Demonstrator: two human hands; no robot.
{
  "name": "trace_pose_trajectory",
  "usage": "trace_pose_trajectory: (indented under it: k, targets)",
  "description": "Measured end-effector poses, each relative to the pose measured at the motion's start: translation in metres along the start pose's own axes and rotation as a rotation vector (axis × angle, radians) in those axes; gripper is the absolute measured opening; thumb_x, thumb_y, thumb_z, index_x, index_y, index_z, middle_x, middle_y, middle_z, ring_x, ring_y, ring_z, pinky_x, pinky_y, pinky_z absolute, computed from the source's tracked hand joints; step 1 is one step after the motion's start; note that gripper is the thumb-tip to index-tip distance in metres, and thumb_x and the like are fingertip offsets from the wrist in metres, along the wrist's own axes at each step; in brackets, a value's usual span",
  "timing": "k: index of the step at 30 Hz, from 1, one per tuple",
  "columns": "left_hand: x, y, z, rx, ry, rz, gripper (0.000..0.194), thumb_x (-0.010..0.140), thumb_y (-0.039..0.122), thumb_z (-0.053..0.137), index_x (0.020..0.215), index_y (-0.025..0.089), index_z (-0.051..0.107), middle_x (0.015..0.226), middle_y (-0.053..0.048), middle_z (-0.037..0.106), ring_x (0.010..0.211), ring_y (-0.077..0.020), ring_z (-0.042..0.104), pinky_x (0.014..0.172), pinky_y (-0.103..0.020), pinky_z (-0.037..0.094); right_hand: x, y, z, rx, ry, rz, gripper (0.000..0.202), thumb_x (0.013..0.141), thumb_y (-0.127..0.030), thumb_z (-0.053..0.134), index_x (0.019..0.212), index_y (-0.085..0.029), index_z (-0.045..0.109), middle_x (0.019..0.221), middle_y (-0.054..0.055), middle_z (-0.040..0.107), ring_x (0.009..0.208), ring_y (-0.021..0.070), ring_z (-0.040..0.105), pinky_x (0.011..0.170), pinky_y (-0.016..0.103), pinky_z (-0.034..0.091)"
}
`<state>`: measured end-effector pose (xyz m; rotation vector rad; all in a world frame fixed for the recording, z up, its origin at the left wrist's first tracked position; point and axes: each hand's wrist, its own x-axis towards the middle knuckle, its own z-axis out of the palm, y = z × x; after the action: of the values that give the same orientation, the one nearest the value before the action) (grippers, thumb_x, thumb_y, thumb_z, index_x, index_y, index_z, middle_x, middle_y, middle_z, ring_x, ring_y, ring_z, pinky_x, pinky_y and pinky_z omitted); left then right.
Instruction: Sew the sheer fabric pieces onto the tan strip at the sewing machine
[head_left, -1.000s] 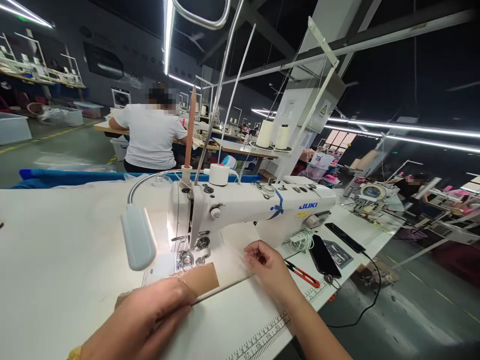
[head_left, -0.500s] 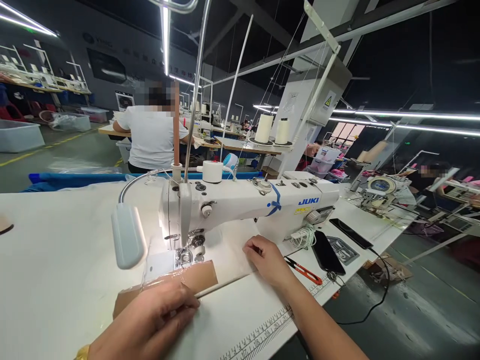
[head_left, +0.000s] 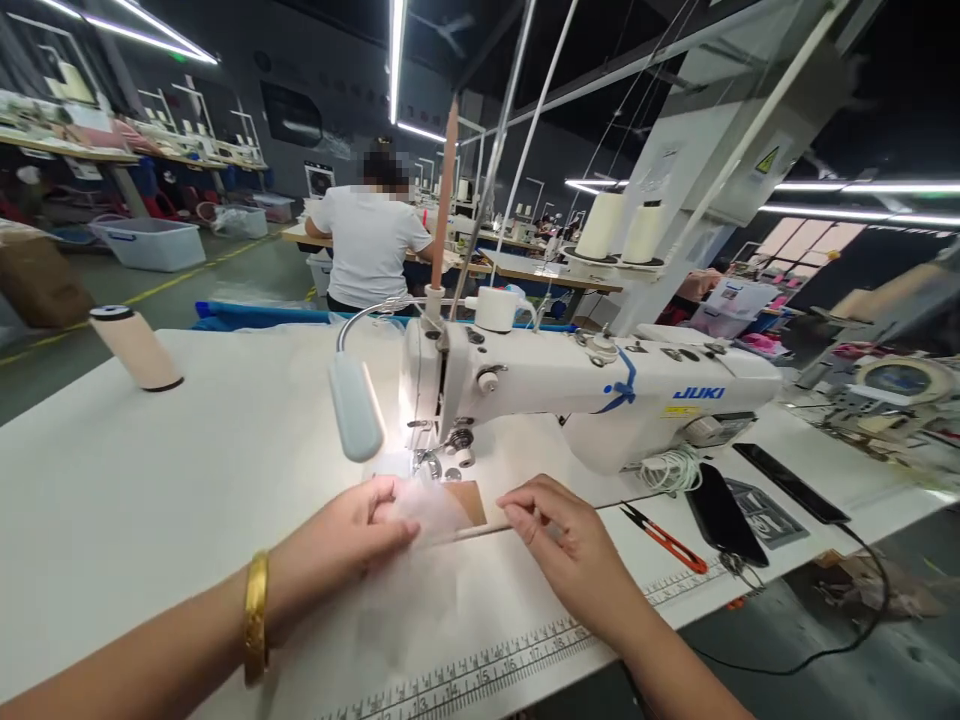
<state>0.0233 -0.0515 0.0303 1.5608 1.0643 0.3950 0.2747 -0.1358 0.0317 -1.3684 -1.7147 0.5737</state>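
Note:
My left hand (head_left: 360, 525) is closed on a thin, sheer white piece (head_left: 431, 508) that looks like fabric, blurred by motion, in front of the sewing machine's needle area. Behind it, part of a brown flat piece (head_left: 469, 502) shows on the table. A narrow pale strip (head_left: 480, 530) runs along the brown piece's near edge toward my right hand (head_left: 559, 525). The fingertips of that hand are pinched at the strip's right end; what lies between them is hidden. The white JUKI sewing machine (head_left: 585, 385) stands just beyond both hands, its needle end lit.
A lamp (head_left: 356, 410) hangs left of the needle, and a thread cone (head_left: 135, 350) stands at far left. Orange thread snips (head_left: 667, 540), coiled cord (head_left: 670, 470) and two phones (head_left: 724, 515) lie at right. A printed ruler (head_left: 487, 675) lines the front edge. A person (head_left: 371, 240) sits ahead.
The view has swung left, bringing the thread cone into sight. My left hand has lifted off the brown piece and now holds the sheer white piece. Both hands are closer together.

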Motion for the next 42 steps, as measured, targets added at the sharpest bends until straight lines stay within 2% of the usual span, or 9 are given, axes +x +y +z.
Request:
trace_pose_trajectory:
  k: [4, 8, 14, 22, 26, 30, 34, 38, 42]
  targets:
    - [-0.015, -0.014, -0.035, 0.234, 0.112, -0.026, 0.048, 0.084, 0.06, 0.063, 0.114, 0.023, 0.058, 0.066, 0.007, 0.053, 0.062, -0.0191, 0.054, 0.057, -0.027, 0.039, -0.002, 0.007, 0.012, -0.061, -0.144, -0.063, 0.023, 0.108, -0.027, 0.051, 0.104, -0.025, 0.074, 0.098, 0.005, 0.068, 0.094, 0.0222, 0.065, 0.085, 0.035, 0.052]
    - [-0.029, -0.019, -0.039, 0.57, 0.344, 0.25, 0.037, 0.091, 0.05, 0.057, 0.116, 0.023, 0.064, 0.098, -0.005, 0.068, 0.085, -0.0257, 0.063, 0.073, -0.035, 0.049, -0.004, 0.002, 0.039, -0.111, -0.274, -0.222, 0.021, 0.106, -0.018, 0.052, 0.113, -0.023, 0.071, 0.103, 0.007, 0.066, 0.095, 0.0227, 0.062, 0.084, 0.036, 0.053]
    - [-0.034, -0.032, -0.026, 0.629, 0.114, 0.4, 0.019, 0.096, 0.033, 0.055, 0.083, 0.022, 0.064, 0.092, -0.004, 0.068, 0.089, -0.0239, 0.062, 0.079, -0.036, 0.049, -0.006, 0.0, 0.058, -0.237, -0.257, -0.342, 0.019, 0.105, -0.013, 0.051, 0.102, -0.02, 0.068, 0.092, 0.006, 0.06, 0.086, 0.023, 0.053, 0.074, 0.036, 0.05]
    - [-0.029, -0.022, -0.035, 0.326, 0.158, 0.202, 0.033, 0.094, 0.05, 0.056, 0.079, 0.023, 0.069, 0.085, 0.0, 0.069, 0.081, -0.0215, 0.063, 0.075, -0.031, 0.048, -0.019, 0.003, 0.058, -0.223, -0.213, -0.398, 0.022, 0.104, -0.011, 0.049, 0.103, -0.021, 0.068, 0.091, 0.007, 0.062, 0.084, 0.023, 0.054, 0.072, 0.035, 0.051]
    - [-0.049, 0.01, -0.026, 0.3, -0.078, 0.177, 0.031, 0.098, 0.046, 0.052, 0.078, 0.023, 0.059, 0.078, 0.001, 0.066, 0.076, -0.0201, 0.059, 0.072, -0.029, 0.047, -0.014, -0.017, 0.031, 0.027, -0.398, -0.209, 0.017, 0.105, -0.026, 0.06, 0.09, -0.025, 0.067, 0.098, 0.004, 0.065, 0.094, 0.0219, 0.062, 0.083, 0.034, 0.052]
    - [-0.06, 0.038, -0.019, 0.234, -0.398, 0.061, 0.024, 0.099, 0.042, 0.055, 0.083, 0.025, 0.057, 0.069, 0.004, 0.064, 0.068, -0.0176, 0.06, 0.068, -0.027, 0.049, 0.01, -0.031, 0.013, 0.388, -0.46, 0.051, 0.037, 0.103, -0.063, 0.061, 0.116, -0.029, 0.07, 0.116, 0.004, 0.069, 0.108, 0.0241, 0.062, 0.097, 0.037, 0.049]
    - [-0.039, 0.04, -0.031, 0.26, -0.297, 0.194, 0.027, 0.099, 0.042, 0.054, 0.079, 0.023, 0.053, 0.068, 0.005, 0.055, 0.063, -0.0151, 0.05, 0.06, -0.025, 0.042, 0.034, -0.024, 0.036, 0.716, -0.694, 0.154, 0.061, 0.092, -0.081, 0.061, 0.105, -0.023, 0.072, 0.099, 0.004, 0.067, 0.094, 0.0224, 0.061, 0.086, 0.034, 0.048]
    - [-0.019, 0.031, -0.046, 0.336, -0.131, 0.201, 0.038, 0.098, 0.049, 0.053, 0.071, 0.022, 0.051, 0.071, 0.003, 0.054, 0.065, -0.0161, 0.046, 0.06, -0.027, 0.036, 0.04, -0.012, 0.067, 0.741, -0.533, 0.291, 0.048, 0.081, -0.063, 0.087, 0.092, -0.021, 0.065, 0.083, -0.002, 0.06, 0.078, 0.0165, 0.056, 0.073, 0.028, 0.043]
    - [-0.016, 0.02, -0.044, 0.198, -0.132, 0.144, 0.04, 0.095, 0.056, 0.057, 0.077, 0.021, 0.058, 0.074, 0.002, 0.059, 0.069, -0.0171, 0.051, 0.064, -0.027, 0.04, 0.039, -0.009, 0.076, 0.629, -0.395, 0.248, 0.038, 0.085, -0.054, 0.083, 0.088, -0.021, 0.064, 0.082, -0.001, 0.061, 0.077, 0.0169, 0.055, 0.072, 0.03, 0.042]
